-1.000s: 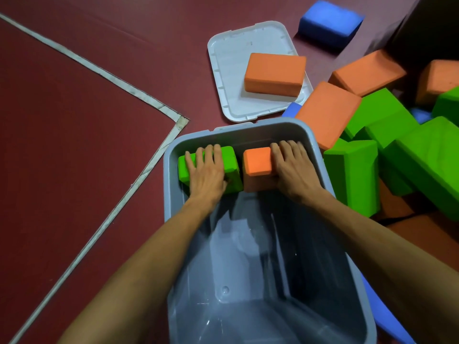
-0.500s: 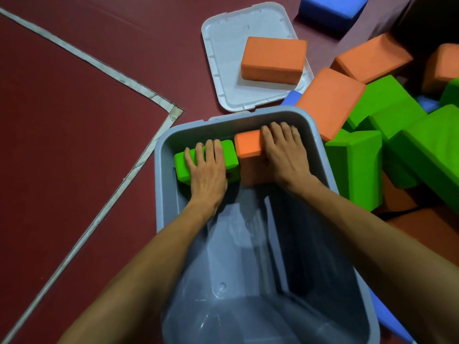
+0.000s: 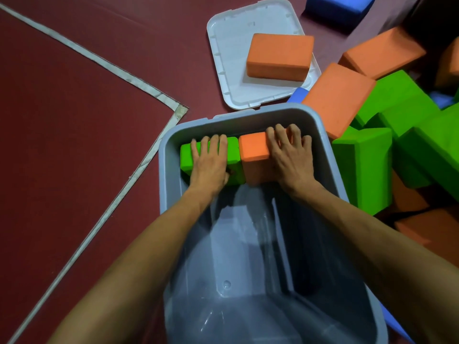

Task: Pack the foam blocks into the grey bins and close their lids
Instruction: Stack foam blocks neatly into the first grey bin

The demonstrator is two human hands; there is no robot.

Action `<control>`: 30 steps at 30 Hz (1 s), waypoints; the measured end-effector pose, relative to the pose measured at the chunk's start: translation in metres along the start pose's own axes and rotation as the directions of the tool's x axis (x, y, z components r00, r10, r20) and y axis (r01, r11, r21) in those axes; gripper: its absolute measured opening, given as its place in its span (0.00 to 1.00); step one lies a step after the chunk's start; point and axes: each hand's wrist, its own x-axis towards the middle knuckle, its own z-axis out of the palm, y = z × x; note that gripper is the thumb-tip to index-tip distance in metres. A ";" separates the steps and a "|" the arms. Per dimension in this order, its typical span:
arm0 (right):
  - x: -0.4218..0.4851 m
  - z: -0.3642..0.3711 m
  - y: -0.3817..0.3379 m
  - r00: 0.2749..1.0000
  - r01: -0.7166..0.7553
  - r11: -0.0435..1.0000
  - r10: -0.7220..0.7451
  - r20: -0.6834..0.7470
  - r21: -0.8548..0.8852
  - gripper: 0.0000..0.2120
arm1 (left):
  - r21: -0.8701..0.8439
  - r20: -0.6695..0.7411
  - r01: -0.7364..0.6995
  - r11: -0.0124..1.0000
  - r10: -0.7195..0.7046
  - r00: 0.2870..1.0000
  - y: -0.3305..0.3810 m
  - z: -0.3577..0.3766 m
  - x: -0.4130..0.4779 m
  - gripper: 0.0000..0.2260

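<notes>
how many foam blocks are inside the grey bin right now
2. A green block sits against the grey bin's far wall under the left hand; an orange block stands beside it, touching, under the right hand. None seems hidden.

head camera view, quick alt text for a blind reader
The left hand holds a green foam block and the right hand an orange foam block, side by side at the far end of a grey bin. A white lid with another orange block on it lies beyond.
</notes>
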 end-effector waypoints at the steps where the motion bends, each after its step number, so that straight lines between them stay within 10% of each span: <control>1: -0.003 0.003 0.000 1.000 0.001 1.000 -0.001 0.001 0.008 0.46 | 0.004 0.003 0.007 1.000 -0.007 1.000 0.001 0.001 -0.002 0.45; 30: 0.005 0.000 0.014 0.995 0.095 0.992 -0.092 -0.041 0.086 0.43 | 0.002 -0.012 0.062 0.998 -0.062 0.998 0.009 0.003 -0.004 0.50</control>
